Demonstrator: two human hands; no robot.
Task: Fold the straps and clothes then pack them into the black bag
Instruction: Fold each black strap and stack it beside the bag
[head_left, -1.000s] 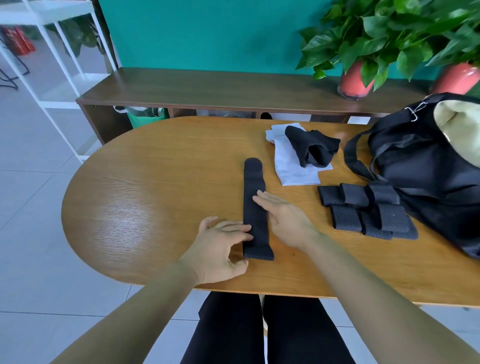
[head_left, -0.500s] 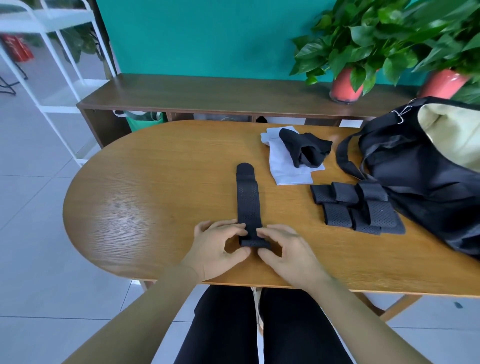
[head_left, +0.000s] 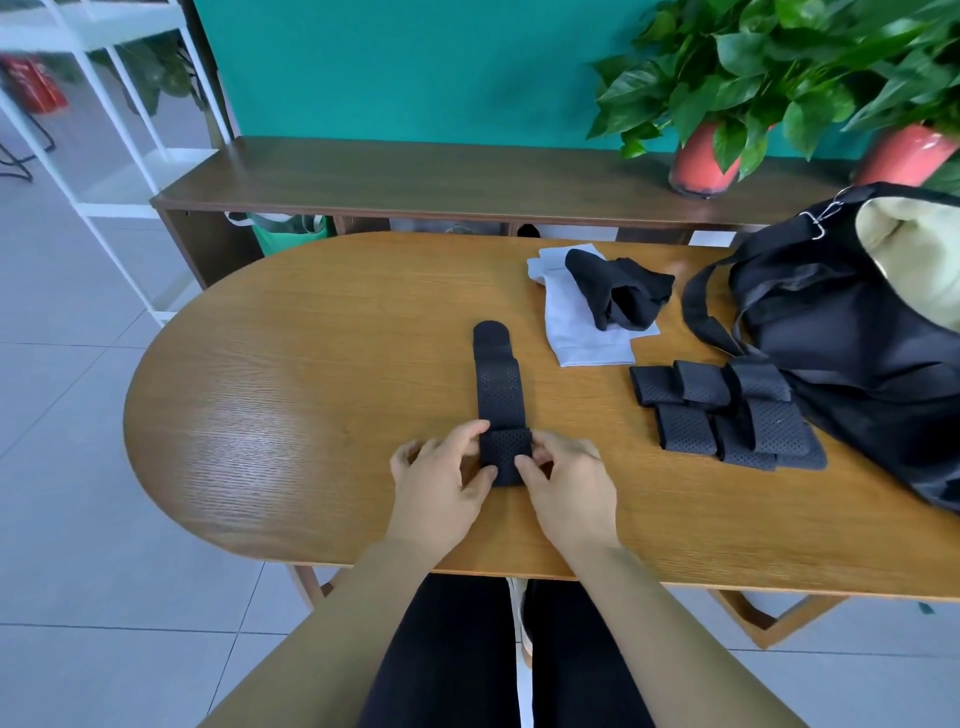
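Wooden table (head_left: 311, 415) — folded straps (head_left: 727, 415) beside black bag (head_left: 857, 353)

One new fold in strap (head_left: 501, 402)

No text for you to read right now, no label legible on the strap (head_left: 500, 395), none on the black bag (head_left: 831, 343), none on the red pot (head_left: 698, 169)

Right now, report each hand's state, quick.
Left hand: closed, pinching the folded near end of the black strap.
Right hand: closed, pinching the same fold from the other side.
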